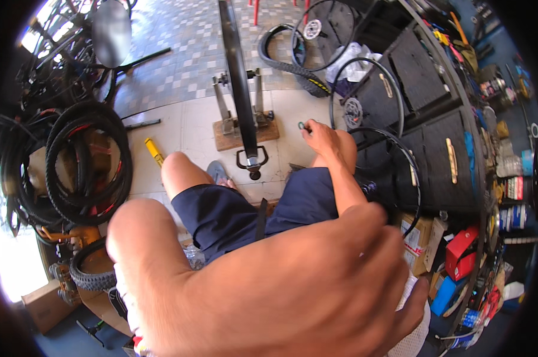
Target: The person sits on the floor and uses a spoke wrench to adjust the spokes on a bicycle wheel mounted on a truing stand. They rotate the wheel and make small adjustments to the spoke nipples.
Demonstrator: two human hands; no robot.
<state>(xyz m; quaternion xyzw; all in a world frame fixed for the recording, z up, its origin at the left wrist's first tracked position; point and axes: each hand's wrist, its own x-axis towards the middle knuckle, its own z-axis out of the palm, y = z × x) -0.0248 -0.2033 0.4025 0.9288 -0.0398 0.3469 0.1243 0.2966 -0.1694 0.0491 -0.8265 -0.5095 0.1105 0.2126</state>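
Close to the camera, my left hand (364,279) reaches across my body toward the right, its back turned up. Motion smears its fingers, and I cannot tell whether anything is in them. My right hand (325,143) rests by my right knee, fingers closed on a small green ring-shaped tool, apparently a spoke wrench (301,125). Ahead of me, a bicycle wheel (238,71) stands upright, seen edge-on, in a metal truing stand (259,98) with a wooden base (221,140). A black caliper arm (254,162) of the stand sits at the wheel's near side. Neither hand touches the wheel.
Several tyres (90,160) hang at left beside a yellow tube-shaped object (154,151). Bare rims (401,101) with disc rotors lean on black cabinets (417,65) at right; a loose tyre (292,71) lies beyond. A red box (461,253) and cluttered shelves line the right side.
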